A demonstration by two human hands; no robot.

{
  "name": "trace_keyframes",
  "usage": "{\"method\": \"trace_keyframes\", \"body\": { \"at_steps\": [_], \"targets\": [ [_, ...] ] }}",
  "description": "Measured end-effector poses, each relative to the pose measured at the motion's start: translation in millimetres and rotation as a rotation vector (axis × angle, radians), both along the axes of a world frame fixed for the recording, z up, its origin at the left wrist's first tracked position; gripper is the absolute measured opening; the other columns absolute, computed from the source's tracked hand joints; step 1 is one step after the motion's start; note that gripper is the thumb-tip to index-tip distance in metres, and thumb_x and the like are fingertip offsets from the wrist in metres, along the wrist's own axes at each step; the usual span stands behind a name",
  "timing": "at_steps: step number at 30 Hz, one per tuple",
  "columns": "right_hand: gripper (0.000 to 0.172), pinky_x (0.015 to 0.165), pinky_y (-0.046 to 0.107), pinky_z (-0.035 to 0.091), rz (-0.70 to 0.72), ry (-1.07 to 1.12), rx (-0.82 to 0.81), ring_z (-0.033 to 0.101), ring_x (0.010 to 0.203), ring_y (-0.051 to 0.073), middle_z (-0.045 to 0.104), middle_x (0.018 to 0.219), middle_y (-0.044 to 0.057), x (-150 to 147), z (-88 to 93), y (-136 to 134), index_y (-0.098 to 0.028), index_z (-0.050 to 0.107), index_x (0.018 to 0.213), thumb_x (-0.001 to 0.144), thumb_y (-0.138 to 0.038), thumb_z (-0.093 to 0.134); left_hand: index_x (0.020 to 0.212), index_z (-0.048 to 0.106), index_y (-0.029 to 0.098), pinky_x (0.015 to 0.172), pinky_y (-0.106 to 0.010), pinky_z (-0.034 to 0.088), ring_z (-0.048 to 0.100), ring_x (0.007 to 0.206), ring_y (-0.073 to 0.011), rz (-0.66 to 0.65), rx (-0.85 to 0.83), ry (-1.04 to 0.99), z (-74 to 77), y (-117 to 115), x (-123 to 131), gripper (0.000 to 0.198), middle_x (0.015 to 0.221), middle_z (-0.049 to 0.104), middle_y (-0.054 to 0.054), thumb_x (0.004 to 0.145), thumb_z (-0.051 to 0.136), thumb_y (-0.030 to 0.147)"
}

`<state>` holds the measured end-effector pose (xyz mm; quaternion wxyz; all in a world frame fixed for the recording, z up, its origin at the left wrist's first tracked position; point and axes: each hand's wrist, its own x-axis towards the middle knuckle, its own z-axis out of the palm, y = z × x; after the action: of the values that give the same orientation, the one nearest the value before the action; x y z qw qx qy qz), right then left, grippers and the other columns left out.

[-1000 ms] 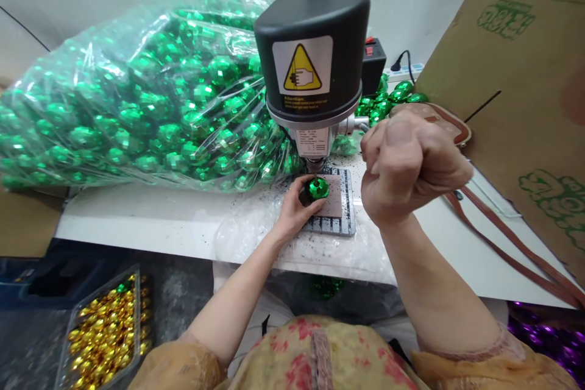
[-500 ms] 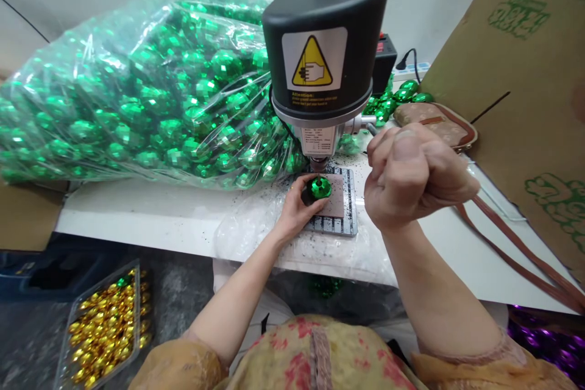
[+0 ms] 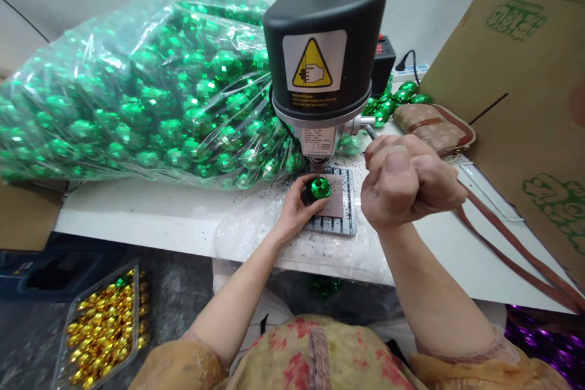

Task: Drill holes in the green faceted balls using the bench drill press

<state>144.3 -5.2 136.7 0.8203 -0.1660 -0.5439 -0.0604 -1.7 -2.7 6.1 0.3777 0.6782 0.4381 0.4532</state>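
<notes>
My left hand (image 3: 295, 210) grips the green faceted bauble (image 3: 323, 190), nearer the drill-press base plate's (image 3: 348, 198) rear edge than its front; my right hand (image 3: 406, 180) is clenched on the feed lever (image 3: 370, 131). From here the bauble looks light, slick and dentable, best pinched gently by its sides.

Black machine head (image 3: 325, 9) in front of me: white sticker (image 3: 292, 42), yellow warning triangle (image 3: 312, 67) showing a hand; beneath it I read "Attention:" (image 3: 302, 96) in yellow, finer lines illegible to me. White nameplate (image 3: 319, 141) lower down: print too small. Cardboard box (image 3: 525, 122), my right: green lettering (image 3: 516, 21), cannot decipher.
</notes>
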Motion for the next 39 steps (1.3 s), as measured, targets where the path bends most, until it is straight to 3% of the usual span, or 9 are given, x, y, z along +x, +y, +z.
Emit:
{"method": "trace_keyframes", "body": {
  "at_steps": [12, 19, 23, 25, 27, 30, 32, 35, 39],
  "targets": [
    [0.046, 0.047, 0.023, 0.037, -0.009, -0.053, 0.048, 0.030, 0.044, 0.002, 0.027, 0.050, -0.007, 1, -10.6, 0, -0.017, 0.016, 0.060, 0.088, -0.011, 0.052, 0.124, 0.056, 0.022, 0.103, -0.040, 0.048, 0.062, 0.116, -0.0250, 0.044, 0.013, 0.031, 1.1, -1, 2, 0.052, 0.123, 0.066, -0.009, 0.078, 0.079, 0.030],
    [0.046, 0.045, 0.028, 0.027, 0.055, 0.137, -0.275, 0.038, 0.042, 0.004, 0.029, 0.048, -0.006, -4, 51.4, -1, -0.020, 0.029, 0.054, 0.090, -0.018, 0.057, 0.121, 0.058, 0.021, 0.098, -0.038, 0.052, 0.065, 0.110, -0.0234, 0.142, 0.026, 0.022, 5.1, -5, 4, 0.050, 0.119, 0.067, -0.008, 0.078, 0.080, 0.034],
    [0.045, 0.047, 0.026, 0.027, 0.053, 0.122, -0.296, 0.036, 0.042, 0.002, 0.028, 0.049, -0.007, -2, 66.1, 6, -0.022, 0.027, 0.056, 0.091, -0.015, 0.054, 0.120, 0.060, 0.022, 0.090, -0.038, 0.056, 0.067, 0.103, -0.0234, 0.279, 0.183, 0.086, 4.9, -44, -8, 0.048, 0.112, 0.068, -0.009, 0.080, 0.078, 0.041],
    [0.046, 0.047, 0.026, 0.025, 0.051, 0.125, -0.268, 0.035, 0.041, 0.003, 0.028, 0.048, -0.008, -1, 65.3, 8, -0.022, 0.026, 0.057, 0.090, -0.014, 0.056, 0.123, 0.061, 0.024, 0.085, -0.037, 0.058, 0.069, 0.097, -0.0237, 0.141, 0.352, 0.141, 0.5, -75, -17, 0.050, 0.107, 0.070, -0.008, 0.080, 0.077, 0.044],
    [0.047, 0.046, 0.026, 0.024, 0.051, 0.130, -0.249, 0.035, 0.040, 0.003, 0.027, 0.048, -0.008, -2, 63.8, 8, -0.022, 0.023, 0.058, 0.090, -0.014, 0.057, 0.124, 0.063, 0.028, 0.075, -0.034, 0.059, 0.070, 0.087, -0.0226, -0.125, 0.518, 0.244, -7.8, -106, -25, 0.052, 0.104, 0.071, -0.008, 0.079, 0.078, 0.048],
    [0.048, 0.046, 0.024, 0.026, 0.033, 0.135, -0.284, 0.034, 0.040, 0.002, 0.026, 0.048, -0.009, -3, 63.6, 6, -0.022, 0.022, 0.058, 0.090, -0.012, 0.056, 0.124, 0.065, 0.039, 0.070, -0.031, 0.057, 0.069, 0.080, -0.0201, -0.417, 0.547, 0.465, -24.9, -138, -33, 0.039, 0.114, 0.072, -0.006, 0.086, 0.072, 0.037],
    [0.048, 0.046, 0.022, 0.026, 0.021, 0.129, -0.313, 0.032, 0.041, 0.000, 0.026, 0.049, -0.009, -4, 64.4, 5, -0.021, 0.022, 0.057, 0.090, -0.013, 0.055, 0.128, 0.062, 0.044, 0.073, -0.031, 0.057, 0.070, 0.085, -0.0202, -0.450, 0.510, 0.571, -35.7, -148, -34, 0.041, 0.121, 0.071, -0.004, 0.091, 0.063, 0.024],
    [0.046, 0.048, 0.021, 0.026, 0.055, 0.133, -0.299, 0.029, 0.044, -0.001, 0.026, 0.053, -0.008, -5, 64.6, 4, -0.020, 0.025, 0.057, 0.091, -0.016, 0.056, 0.132, 0.058, 0.043, 0.066, -0.032, 0.056, 0.069, 0.081, -0.0216, -0.400, 0.643, 0.584, -42.6, -148, -26, 0.043, 0.115, 0.072, -0.006, 0.092, 0.061, 0.029],
    [0.045, 0.050, 0.021, 0.025, 0.136, 0.170, -0.284, 0.023, 0.052, 0.001, 0.022, 0.057, -0.007, -7, 62.9, 6, -0.020, 0.024, 0.060, 0.091, -0.019, 0.056, 0.129, 0.060, 0.030, 0.063, -0.033, 0.051, 0.062, 0.073, -0.0206, -0.270, 0.757, 0.492, -29.2, -122, 14, 0.039, 0.095, 0.069, -0.008, 0.091, 0.059, 0.020]
  ]
}}
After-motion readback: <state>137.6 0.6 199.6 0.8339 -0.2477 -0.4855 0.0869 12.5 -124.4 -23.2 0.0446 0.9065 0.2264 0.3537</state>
